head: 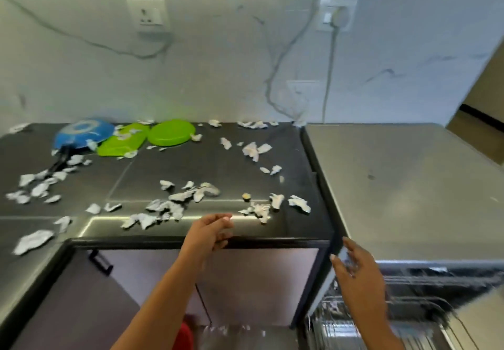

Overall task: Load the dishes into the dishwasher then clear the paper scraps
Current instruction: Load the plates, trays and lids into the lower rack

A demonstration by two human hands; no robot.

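Your left grip (210,233) hangs loosely curled over the front edge of the tabletop (212,164) with nothing plainly in it, though blur smears the fingertips. Your right grip (357,270) is spread flat and empty, just beside the near corner of the dishwasher (409,186) and above its pulled-out rack (341,330). None of the dishes looks loaded yet. The blue pan (84,132), the nearer green plate (120,145) and the second green plate (171,132) lie well beyond the left grip and off to its left, against the wall, with the pan touching or overlapping the nearer plate. Paper scraps (169,207) lie between the left grip and those dishes, and some rest on the nearer plate and around the pan's handle. That is your main hazard: reach straight across and your forearm will likely sweep scraps off the front edge. Lifting that plate level may also carry scraps into the dishwasher. Dragging it from beside the pan could shove the pan along. The rack sits low under your right grip, so a hurried swing could knock a dish against the dishwasher's corner.
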